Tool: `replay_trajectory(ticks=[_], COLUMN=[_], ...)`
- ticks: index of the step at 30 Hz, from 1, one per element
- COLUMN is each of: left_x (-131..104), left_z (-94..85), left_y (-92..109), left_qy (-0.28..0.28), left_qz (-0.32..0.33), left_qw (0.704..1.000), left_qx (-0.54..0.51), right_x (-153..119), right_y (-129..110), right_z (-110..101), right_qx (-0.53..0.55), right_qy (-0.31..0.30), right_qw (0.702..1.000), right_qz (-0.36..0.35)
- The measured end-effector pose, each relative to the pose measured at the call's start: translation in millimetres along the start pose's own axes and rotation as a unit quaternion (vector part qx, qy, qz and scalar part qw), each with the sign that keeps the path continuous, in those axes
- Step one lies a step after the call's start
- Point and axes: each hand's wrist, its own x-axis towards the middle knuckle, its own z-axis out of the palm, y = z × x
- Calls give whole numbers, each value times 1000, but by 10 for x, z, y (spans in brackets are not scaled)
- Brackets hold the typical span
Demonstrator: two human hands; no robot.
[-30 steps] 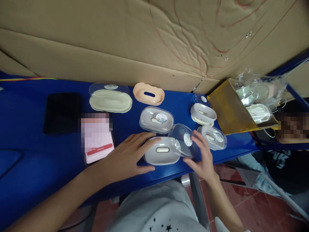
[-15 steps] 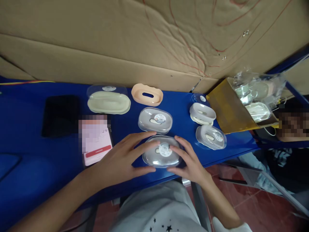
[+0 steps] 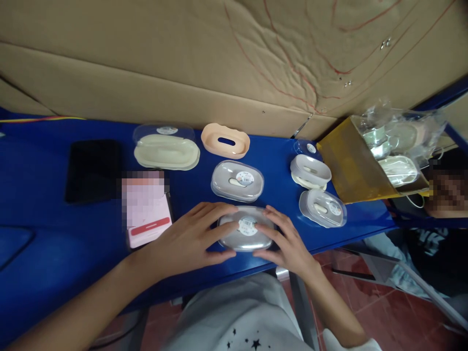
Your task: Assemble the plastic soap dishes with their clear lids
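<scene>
A grey soap box [image 3: 252,242] with a clear lid and a round label lies at the table's front edge. My left hand [image 3: 195,234] grips its left end, index finger on the lid and thumb at the near side. From the right, my right hand [image 3: 290,243] holds the other end in the same way. Just behind stands a second grey lidded soap box [image 3: 224,183]. Farther back are a peach slotted soap tray [image 3: 208,145] and a cream tray [image 3: 166,155] with a clear lid [image 3: 144,134] behind it.
At right are a grey lidded box [image 3: 310,207], a grey tray [image 3: 318,176] on a cream piece, and a carton [image 3: 345,170] of bagged pieces. A phone [image 3: 146,204] and a dark flat object [image 3: 93,170] lie left. Another person [image 3: 431,253] is at far right.
The view has shifted slightly. My fingers have come closer around the ends of the front soap box, which looks a little turned to level. The other things stay put.
</scene>
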Motion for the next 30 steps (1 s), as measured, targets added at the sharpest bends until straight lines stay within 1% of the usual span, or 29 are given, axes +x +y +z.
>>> replay_trajectory(ticks=[5,8,10,13,15,17,21,25,27,28,30], left_x=[20,9,1,3,9,12,12,15,8,3,-9], left_z=[17,1,-9,11,54,108,156,106,86,84,97], left_y=[21,21,21,15,-3,-32,-88,-111,-117,-119,-119], left_qy=[-15,-29,-28,-10,-2,-3,-4,24,36,41,46], left_qz=[2,0,-8,-21,-42,-71,-105,-109,-96,-91,-80], left_qw=[1000,1000,999,997,992,986,978,972,972,973,976], left_qx=[12,12,23,73,117,153,180,206,212,209,198], right_x=[6,-54,-140,-289,-348,-348,-180,132,301,371,442], right_y=[1,-23,-57,-126,-171,-198,-135,84,196,240,301], right_z=[-12,-85,-166,-271,-285,-245,-78,28,-3,-44,-173], right_qx=[-6,-21,-52,-116,-159,-200,-239,-238,-216,-195,-137], right_qy=[-8,-11,-6,16,39,72,136,158,155,145,104], right_qw=[1000,1000,998,984,969,951,929,925,934,943,966], right_qz=[-3,8,40,131,187,223,248,252,240,227,192])
